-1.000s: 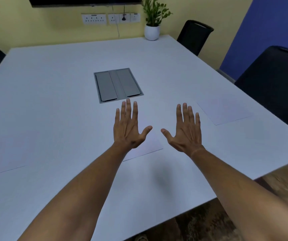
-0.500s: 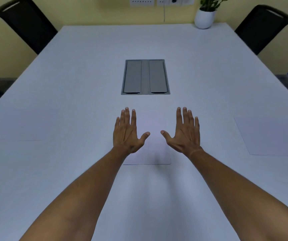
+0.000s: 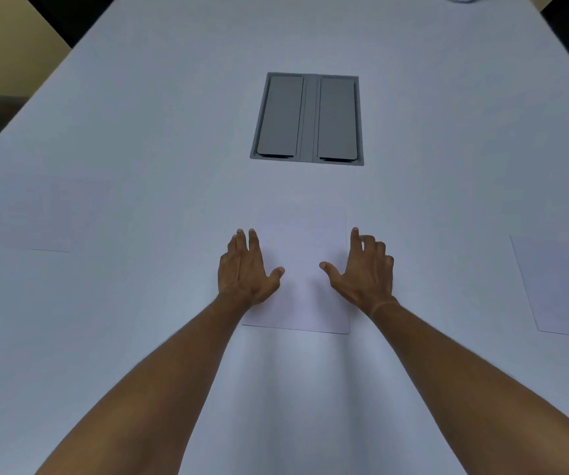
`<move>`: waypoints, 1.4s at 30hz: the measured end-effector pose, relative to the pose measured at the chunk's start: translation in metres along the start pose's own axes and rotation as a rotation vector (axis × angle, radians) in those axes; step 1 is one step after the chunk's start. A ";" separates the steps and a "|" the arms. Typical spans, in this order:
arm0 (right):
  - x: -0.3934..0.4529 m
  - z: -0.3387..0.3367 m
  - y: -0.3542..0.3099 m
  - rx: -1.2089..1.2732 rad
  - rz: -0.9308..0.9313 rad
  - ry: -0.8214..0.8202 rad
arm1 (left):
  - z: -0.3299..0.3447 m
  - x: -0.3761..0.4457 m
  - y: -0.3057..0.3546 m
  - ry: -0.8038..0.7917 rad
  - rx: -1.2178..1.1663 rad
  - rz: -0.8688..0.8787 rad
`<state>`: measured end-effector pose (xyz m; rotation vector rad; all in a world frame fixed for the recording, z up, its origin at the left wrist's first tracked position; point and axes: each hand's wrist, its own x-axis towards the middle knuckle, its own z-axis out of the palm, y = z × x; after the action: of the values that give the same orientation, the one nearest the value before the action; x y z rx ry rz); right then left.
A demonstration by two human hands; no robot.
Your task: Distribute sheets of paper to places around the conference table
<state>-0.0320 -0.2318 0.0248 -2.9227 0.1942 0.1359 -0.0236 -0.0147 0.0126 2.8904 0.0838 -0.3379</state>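
A: The white conference table (image 3: 139, 114) is carrying three sheets: a middle sheet (image 3: 302, 296) toward its near edge, a left sheet (image 3: 36, 217), a right sheet (image 3: 564, 286).

B: The left hand (image 3: 245, 269) and right hand (image 3: 365, 272) are hanging apart over the middle sheet's side edges, gripping nothing. A careless brush is risking to slide it crooked.

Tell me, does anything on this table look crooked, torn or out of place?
Nothing stands out. Three white paper sheets lie flat on the pale conference table: the middle sheet between the hands, the left sheet, the right sheet. The grey metal cable hatch is closed.
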 end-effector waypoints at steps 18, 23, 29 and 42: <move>0.022 0.025 -0.016 0.365 0.348 -0.346 | 0.021 0.033 -0.011 -0.039 -0.443 -0.308; 0.021 0.025 -0.016 0.380 0.344 -0.343 | 0.020 0.032 -0.009 -0.026 -0.469 -0.304; 0.018 0.026 -0.015 0.387 0.329 -0.322 | 0.020 0.026 -0.007 0.074 -0.421 -0.238; 0.021 0.029 -0.001 0.516 0.364 -0.234 | 0.010 0.040 -0.006 0.143 -0.764 -0.423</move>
<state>-0.0135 -0.2275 -0.0055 -2.3118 0.6194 0.4123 0.0123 -0.0101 -0.0079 2.1111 0.6900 -0.1215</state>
